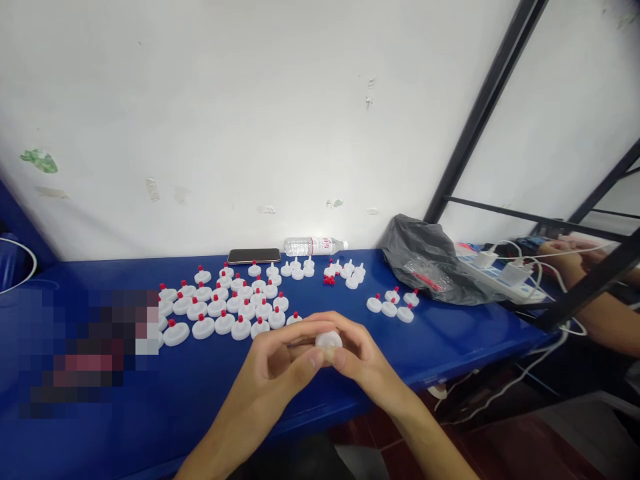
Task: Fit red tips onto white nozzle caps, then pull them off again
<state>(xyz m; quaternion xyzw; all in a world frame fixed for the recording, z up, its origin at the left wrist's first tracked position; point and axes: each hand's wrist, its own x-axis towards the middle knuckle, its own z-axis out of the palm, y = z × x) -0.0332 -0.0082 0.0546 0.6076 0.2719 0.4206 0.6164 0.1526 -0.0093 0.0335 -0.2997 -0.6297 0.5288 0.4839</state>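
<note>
Between my left hand [287, 363] and my right hand [357, 353], a round white plastic piece [329, 340] is pinched by the thumbs and fingers, near the table's front edge. Its underside is hidden by my thumbs. Many white round caps with red tips [217, 307] stand in rows on the blue table [320, 400], left of my hands. A smaller group of red-tipped caps [389, 307] stands to the right. Behind my hands are white caps without red tips [297, 273] and a small pile of red tips [329, 281].
Against the wall lie a dark phone [254, 256] and a clear bottle [314, 246]. A grey plastic bag [425, 257] sits at the right, beside a power strip [505, 277] and a black metal frame [480, 100]. Another person's arm [600, 313] shows at the far right.
</note>
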